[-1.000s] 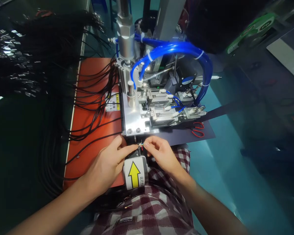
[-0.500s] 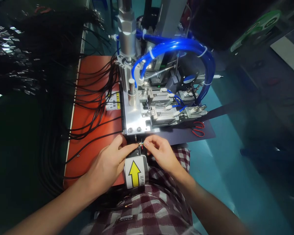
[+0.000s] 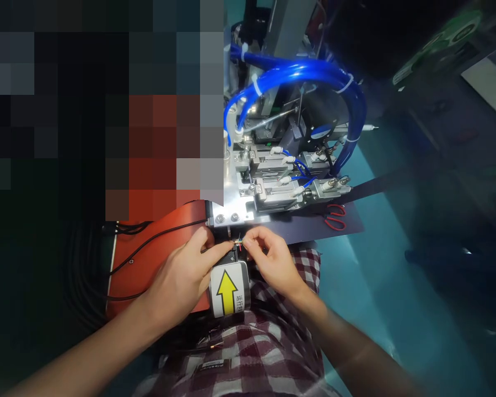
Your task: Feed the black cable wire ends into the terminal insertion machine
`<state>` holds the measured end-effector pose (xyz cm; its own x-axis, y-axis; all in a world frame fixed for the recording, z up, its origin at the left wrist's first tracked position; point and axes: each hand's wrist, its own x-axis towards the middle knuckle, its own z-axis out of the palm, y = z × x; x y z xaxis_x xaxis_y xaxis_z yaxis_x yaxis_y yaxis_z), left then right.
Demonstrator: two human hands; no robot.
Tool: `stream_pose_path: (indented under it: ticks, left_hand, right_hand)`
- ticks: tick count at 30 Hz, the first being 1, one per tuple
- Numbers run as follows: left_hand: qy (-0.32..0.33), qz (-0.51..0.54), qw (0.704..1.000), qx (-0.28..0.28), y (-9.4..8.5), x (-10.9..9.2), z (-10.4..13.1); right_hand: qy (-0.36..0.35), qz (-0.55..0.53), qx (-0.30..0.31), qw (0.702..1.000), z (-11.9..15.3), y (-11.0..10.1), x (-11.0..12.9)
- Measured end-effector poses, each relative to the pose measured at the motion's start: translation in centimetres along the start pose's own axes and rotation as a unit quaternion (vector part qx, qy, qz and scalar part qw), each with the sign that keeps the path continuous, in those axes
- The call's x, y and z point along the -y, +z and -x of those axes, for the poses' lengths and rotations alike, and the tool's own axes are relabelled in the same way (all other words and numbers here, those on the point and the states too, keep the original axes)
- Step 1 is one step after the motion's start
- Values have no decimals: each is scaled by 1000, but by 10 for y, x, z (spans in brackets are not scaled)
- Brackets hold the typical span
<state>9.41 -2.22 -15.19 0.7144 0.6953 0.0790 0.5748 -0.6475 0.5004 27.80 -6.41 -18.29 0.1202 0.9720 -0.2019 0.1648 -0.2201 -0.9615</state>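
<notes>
My left hand (image 3: 186,267) reaches in over the orange board, thumb and forefinger closed at the end of a cable by the machine's front edge. Fine coloured wires (image 3: 239,242), with red, white and blue among them, fan out between my two hands. From the other side, my right hand (image 3: 271,258) pinches these wires with thumb and fingertips. Just below lies a small dark fixture (image 3: 232,257), and in front of it a white label with a yellow arrow (image 3: 227,286). The exact grip of the fingertips is too small to make out.
Behind my hands stands a machine with a shiny metal plate (image 3: 234,212), air cylinders and looped blue hoses (image 3: 297,73). Black cables (image 3: 161,236) cross the orange board (image 3: 149,259). Red-handled scissors (image 3: 335,217) lie at the right. The upper left is pixelated.
My hands and the wires stay almost exactly where they were. The upper left of the view is now covered by pixelated blocks.
</notes>
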Motion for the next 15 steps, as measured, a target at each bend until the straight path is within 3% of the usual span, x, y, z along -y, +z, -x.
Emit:
stream_pose_path:
  ticks: [7, 15]
  left_hand:
    - [8, -4, 1000, 1, 1, 0, -1]
    - [24, -20, 1000, -2, 2, 0, -2]
  right_hand:
    - [21, 2, 1, 1000, 0, 1, 1]
    - [123, -61, 26, 990, -2, 3, 8]
